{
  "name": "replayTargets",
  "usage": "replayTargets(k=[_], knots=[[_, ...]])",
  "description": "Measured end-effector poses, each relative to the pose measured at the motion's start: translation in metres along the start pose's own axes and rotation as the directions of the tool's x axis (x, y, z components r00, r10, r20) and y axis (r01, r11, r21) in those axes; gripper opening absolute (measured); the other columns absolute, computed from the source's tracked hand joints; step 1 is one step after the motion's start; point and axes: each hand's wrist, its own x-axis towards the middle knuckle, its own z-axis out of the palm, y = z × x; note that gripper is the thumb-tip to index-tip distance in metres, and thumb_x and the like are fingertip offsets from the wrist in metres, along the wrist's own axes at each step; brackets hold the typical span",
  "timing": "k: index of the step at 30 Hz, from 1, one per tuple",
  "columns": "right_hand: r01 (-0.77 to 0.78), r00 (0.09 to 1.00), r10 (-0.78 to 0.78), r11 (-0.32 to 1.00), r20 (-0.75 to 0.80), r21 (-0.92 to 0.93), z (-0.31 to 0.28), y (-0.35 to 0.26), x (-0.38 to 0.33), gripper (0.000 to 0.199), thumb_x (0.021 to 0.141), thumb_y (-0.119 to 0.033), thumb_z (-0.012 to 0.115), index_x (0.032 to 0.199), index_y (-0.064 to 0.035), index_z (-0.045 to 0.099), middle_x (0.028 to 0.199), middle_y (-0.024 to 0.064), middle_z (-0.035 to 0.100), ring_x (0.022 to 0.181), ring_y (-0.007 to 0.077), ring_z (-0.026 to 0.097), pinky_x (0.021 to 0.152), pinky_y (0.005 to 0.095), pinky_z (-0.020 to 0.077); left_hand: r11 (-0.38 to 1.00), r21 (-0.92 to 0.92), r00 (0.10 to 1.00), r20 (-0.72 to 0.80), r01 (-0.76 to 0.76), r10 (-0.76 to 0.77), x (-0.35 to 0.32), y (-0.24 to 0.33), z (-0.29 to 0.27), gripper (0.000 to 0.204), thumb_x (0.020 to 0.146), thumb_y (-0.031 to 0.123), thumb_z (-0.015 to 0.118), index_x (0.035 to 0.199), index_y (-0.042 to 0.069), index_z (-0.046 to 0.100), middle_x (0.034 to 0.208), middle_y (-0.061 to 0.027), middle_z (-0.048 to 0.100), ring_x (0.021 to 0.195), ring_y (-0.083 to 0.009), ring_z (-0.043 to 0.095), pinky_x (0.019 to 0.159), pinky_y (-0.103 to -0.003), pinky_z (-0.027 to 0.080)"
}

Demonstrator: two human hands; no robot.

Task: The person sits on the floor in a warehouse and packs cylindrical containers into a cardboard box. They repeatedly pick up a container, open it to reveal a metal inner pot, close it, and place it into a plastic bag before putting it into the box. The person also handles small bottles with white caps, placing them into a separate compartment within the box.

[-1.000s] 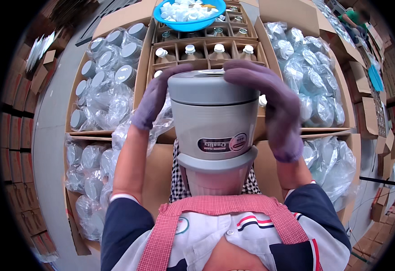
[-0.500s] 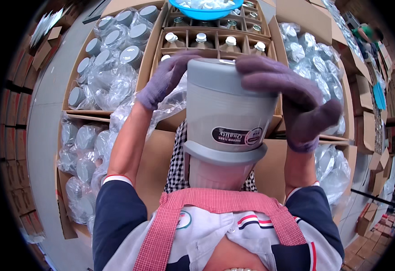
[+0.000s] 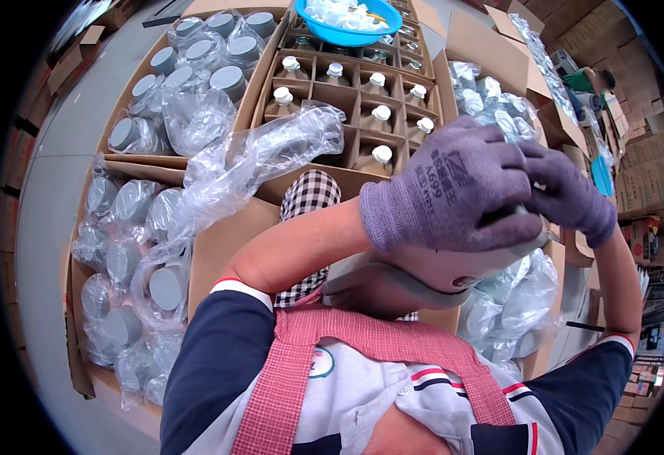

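A grey vacuum flask (image 3: 438,267) leans to the right in front of my apron, its lower end near my lap. My left hand (image 3: 468,189), in a purple knit glove, reaches across and wraps its fingers over the flask's upper end. My right hand (image 3: 571,189), gloved alike, closes on the same end from the far right, its fingertips close to the left hand's. Between them the two gloves hide most of the top. An empty-looking clear plastic bag (image 3: 271,148) lies left of my hands, over the carton edges.
Ahead stands a divided carton holding white-capped bottles (image 3: 377,117), with a blue basin (image 3: 339,34) of small white pieces behind it. Cartons of bagged grey-topped containers (image 3: 176,80) flank me on the left. More bagged goods (image 3: 499,303) lie at right. Another person (image 3: 579,80) is far right.
The flask has tipped from upright to the right. My left hand has swung across onto its upper end; my right hand, spread before, has closed there. The bottles ahead are now more exposed.
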Motion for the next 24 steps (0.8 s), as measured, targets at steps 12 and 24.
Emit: replayTargets(k=[12, 24], knots=[[-0.234, 0.953, 0.233, 0.972, -0.191, 0.021, 0.012, 0.015, 0.027, 0.026, 0.082, -0.021, 0.064, 0.099, -0.0025, 0.062, 0.076, 0.0188, 0.064, 0.074, 0.0363, 0.065, 0.069, 0.0411, 0.0506, 0.991, -0.127, 0.980, -0.190, 0.032, -0.056, 0.001, -0.018, 0.023, 0.024, 0.072, 0.030, 0.070, 0.069, 0.009, 0.061, 0.080, -0.0062, 0.058, 0.076, -0.0253, 0.057, 0.068, -0.040, 0.043], [0.521, 0.848, -0.499, 0.728, 0.176, -0.446, -0.017, 0.146, 0.115, 0.027, 0.074, -0.021, 0.074, 0.097, -0.0089, 0.070, 0.092, 0.0068, 0.060, 0.092, 0.0250, 0.057, 0.079, 0.0380, 0.0476, 0.516, -0.185, 0.542, 0.135, 0.836, -0.829, -0.097, -0.297, -0.008, 0.045, 0.095, 0.043, 0.054, 0.111, 0.003, 0.066, 0.114, -0.0099, 0.064, 0.109, -0.0174, 0.058, 0.098, -0.033, 0.044]])
